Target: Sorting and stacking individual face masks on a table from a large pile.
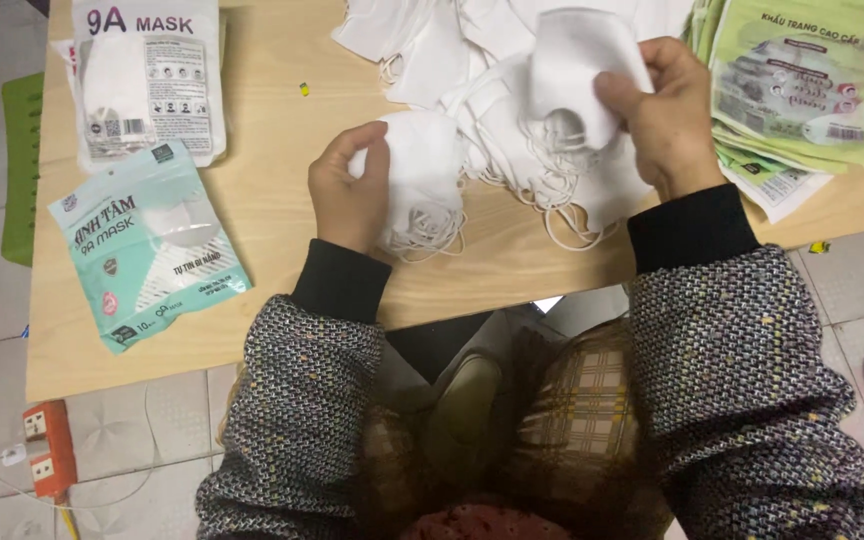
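Observation:
My left hand [347, 190] presses on a small stack of folded white face masks [422, 175] lying on the wooden table [272, 110]. My right hand [667, 115] is raised a little and pinches a single white mask with a round valve [577, 65], its ear loops dangling. Behind both hands spreads a loose pile of white masks [472, 40] with tangled elastic loops.
A teal mask pouch [147, 245] lies at the table's left front, with a white pouch [147, 80] behind it. A stack of green printed pouches [802, 85] sits at the right. An orange power strip [47, 445] lies on the tiled floor.

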